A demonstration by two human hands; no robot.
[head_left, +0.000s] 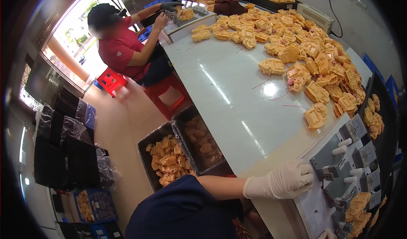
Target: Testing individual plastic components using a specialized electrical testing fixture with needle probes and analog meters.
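Left hand (285,180), metal fixture (338,164) to its right

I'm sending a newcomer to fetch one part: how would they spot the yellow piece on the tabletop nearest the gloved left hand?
Find the white tabletop with the heap of yellow pieces. Follow the heap to its end near the grey fixture and the gloved left hand. The wanted piece lies there, set apart from its neighbours by a small gap.
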